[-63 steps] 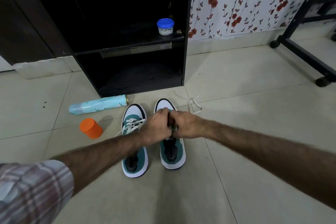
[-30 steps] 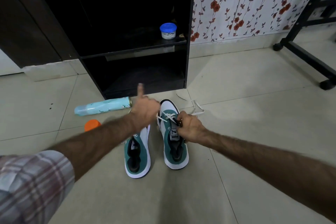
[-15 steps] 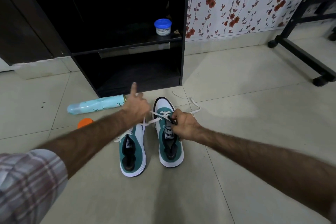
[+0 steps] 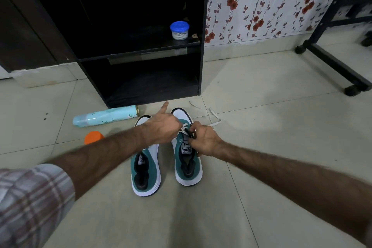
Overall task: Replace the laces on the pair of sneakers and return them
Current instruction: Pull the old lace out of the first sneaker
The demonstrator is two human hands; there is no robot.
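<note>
Head view, looking down at a tiled floor (image 4: pixel 261 167). Two green-and-white sneakers stand side by side at centre, toes toward 12 o'clock, apart from each other. The left sneaker (image 4: pixel 146 169) sits a little nearer the viewer; its toe is partly covered by the left forearm. The right sneaker (image 4: pixel 187 163) lies just to its 3 o'clock, tongue label showing.

Left hand (image 4: pixel 163 129) hovers over the gap between the toes, fingers curled, thumb stuck out toward 12 o'clock. It meets a white lace (image 4: pixel 184 128) at the right sneaker's upper eyelets; whether the fingers actually pinch it, cannot tell.

Right hand (image 4: pixel 203 141) rests on the right sneaker's tongue area, thumb and fingers pinched together on a dark, thin piece at the eyelets, seemingly a lace tip; too small to be sure.

A loose white lace (image 4: pixel 211 113) trails on the floor at 1 o'clock from the right sneaker's toe.

At 10 o'clock from the sneakers, a pale blue bottle (image 4: pixel 104 117) lies on its side. An orange cap (image 4: pixel 93 137) sits at 9 o'clock, partly behind the left forearm. A black shelf unit (image 4: pixel 201 46) stands at 12 o'clock, with a blue-lidded jar (image 4: pixel 179 30) on its middle shelf. A black wheeled frame (image 4: pixel 332 62) stands at 2 o'clock. A plaid sleeve (image 4: pixel 30 197) shows at 8 o'clock.
</note>
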